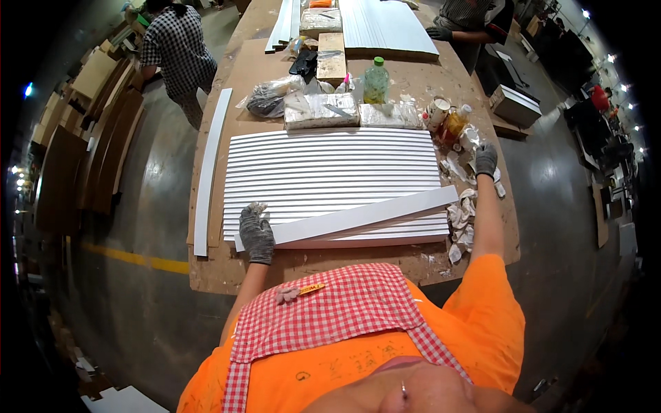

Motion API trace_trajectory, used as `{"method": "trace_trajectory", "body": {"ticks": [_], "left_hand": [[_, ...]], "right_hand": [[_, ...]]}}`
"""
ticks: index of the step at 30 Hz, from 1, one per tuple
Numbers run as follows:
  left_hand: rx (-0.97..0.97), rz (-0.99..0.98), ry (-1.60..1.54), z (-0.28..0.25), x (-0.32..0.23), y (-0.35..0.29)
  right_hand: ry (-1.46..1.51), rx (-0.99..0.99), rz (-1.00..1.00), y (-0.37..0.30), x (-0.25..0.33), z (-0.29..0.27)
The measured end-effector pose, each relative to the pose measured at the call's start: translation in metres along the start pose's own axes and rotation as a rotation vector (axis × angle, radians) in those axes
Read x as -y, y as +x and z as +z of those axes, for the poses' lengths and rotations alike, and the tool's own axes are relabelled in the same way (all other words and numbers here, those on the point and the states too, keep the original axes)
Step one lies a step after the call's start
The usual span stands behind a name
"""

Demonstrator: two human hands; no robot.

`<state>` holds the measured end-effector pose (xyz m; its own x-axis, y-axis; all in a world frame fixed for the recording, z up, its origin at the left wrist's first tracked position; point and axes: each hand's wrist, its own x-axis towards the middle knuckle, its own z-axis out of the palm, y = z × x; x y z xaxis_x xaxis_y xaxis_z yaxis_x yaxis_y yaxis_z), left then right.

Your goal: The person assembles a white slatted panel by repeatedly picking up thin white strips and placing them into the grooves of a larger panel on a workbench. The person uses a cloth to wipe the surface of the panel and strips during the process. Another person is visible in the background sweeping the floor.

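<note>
A long white strip lies slanted across a row of white strips set side by side on the table. My left hand, in a grey knit glove, is over the slanted strip's left end. Its fingers are bent around a small crumpled whitish wad, perhaps a rag. My right hand, gloved too, is at the table's right side with curled fingers, beside crumpled clear plastic. What those fingers hold, if anything, is hidden. Crumpled white rags lie off the row's right end.
Behind the row are wrapped blocks, a green-capped bottle, an amber bottle and a plastic bag. Another white strip lies along the left edge. A person in checks is at left; another gloved hand is far right.
</note>
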<state>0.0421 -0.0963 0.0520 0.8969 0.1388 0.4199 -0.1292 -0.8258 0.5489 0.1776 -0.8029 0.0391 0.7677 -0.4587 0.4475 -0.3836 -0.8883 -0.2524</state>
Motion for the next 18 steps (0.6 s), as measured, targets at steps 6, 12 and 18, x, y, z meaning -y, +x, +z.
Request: {"method": "trace_trajectory", "body": {"ticks": [6, 12, 18], "left_hand": [[-0.015, 0.022, 0.03, -0.003, 0.004, -0.004], [-0.031, 0.022, -0.002, 0.0, 0.004, -0.003], [0.004, -0.007, 0.025, -0.005, 0.001, -0.003]], "right_hand": [[0.009, 0.022, -0.034, -0.031, 0.002, -0.02], [0.06, -0.062, -0.07, -0.03, -0.016, -0.029], [0.13, -0.121, -0.077, -0.013, 0.009, -0.021]]}}
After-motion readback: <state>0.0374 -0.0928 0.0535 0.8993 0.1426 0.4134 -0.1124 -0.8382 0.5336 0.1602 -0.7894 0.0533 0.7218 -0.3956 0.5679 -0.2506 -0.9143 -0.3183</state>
